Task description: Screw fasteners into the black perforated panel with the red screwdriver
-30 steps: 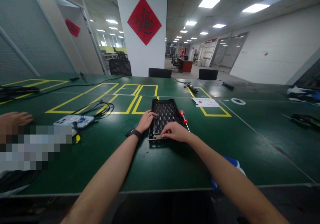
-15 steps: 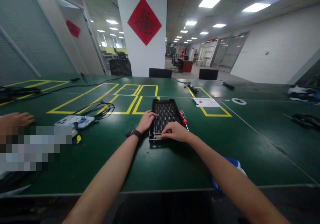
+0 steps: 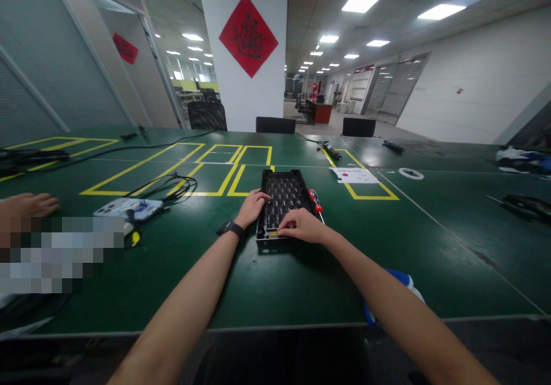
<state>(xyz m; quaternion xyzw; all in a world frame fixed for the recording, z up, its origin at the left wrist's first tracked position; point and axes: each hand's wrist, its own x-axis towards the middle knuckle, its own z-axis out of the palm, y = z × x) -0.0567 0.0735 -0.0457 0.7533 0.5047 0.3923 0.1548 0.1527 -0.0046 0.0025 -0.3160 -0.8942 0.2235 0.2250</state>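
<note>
A black rectangular case (image 3: 283,185) with rows of small shiny pieces lies on the green table in front of me. At its left wall is my left hand (image 3: 252,207), closed over the edge with the fingertips reaching inside. My right hand (image 3: 301,226) is over the near right corner, thumb and fingers pinched together. Whatever lies between those fingertips is too small and hidden to name. Close to the pinch, a yellowish piece (image 3: 272,234) shows in the case's near end. A screwdriver with a red and clear handle (image 3: 315,200) lies against the case's right side.
Another person's hand (image 3: 32,204) rests at the left, near a phone (image 3: 128,207) and black cables (image 3: 183,185). A paper sheet (image 3: 356,175), a white ring (image 3: 411,174) and a black tool (image 3: 527,204) are to the right. A blue-and-white object (image 3: 402,279) is partly under my right forearm.
</note>
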